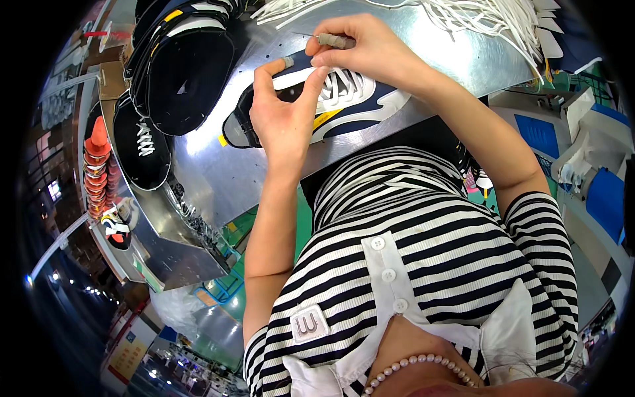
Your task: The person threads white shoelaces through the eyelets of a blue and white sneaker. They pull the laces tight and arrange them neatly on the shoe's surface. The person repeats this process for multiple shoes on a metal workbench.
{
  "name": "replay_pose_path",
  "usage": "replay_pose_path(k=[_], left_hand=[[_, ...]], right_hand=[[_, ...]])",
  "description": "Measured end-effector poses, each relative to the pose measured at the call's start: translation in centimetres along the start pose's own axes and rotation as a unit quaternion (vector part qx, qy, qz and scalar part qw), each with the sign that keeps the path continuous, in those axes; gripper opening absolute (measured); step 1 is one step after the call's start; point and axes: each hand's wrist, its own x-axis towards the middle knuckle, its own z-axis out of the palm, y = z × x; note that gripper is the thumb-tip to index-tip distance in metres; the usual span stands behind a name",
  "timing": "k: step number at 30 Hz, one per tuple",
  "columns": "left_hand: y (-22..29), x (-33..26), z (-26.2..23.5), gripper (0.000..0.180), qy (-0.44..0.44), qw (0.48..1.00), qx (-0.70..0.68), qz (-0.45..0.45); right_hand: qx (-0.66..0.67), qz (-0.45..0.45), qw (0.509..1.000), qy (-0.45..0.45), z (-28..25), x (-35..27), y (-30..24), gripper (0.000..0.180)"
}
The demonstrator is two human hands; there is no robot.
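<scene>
A dark navy and white shoe upper with yellow accents lies flat on the metal table, its white laces threaded across the front. My left hand rests over the upper at the left. Its thumb and index finger are spread, with grey tape around the index fingertip; the other fingers are mostly hidden. Above the laces, my right hand is closed around an awl-like tool with a wrapped handle. The tool's thin metal tip points left, away from the upper. My right thumb is close to my left thumb tip.
Stacked black shoe uppers stand at the far left, and another laced upper lies beside them. Many loose white laces cover the back right of the metal table. Orange-red stacked pieces are further left.
</scene>
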Motion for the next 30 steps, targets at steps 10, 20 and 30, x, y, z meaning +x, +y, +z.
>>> replay_pose_path(k=[10,20,30], left_hand=[[-0.9,-0.8,0.3,0.046,0.038,0.992,-0.038,0.11],[-0.6,-1.2,0.2,0.038,0.046,0.989,-0.024,0.137],[-1.0,-1.4,-0.3,0.026,0.023,0.985,-0.147,0.086]], right_hand=[[-0.138,-0.052,0.986,0.07,-0.4,-5.0,-1.6,0.016],[-0.314,-0.104,0.943,0.03,-0.5,-3.8,-2.8,0.011],[-0.419,-0.202,0.883,0.066,4.6,-1.0,-0.7,0.019]])
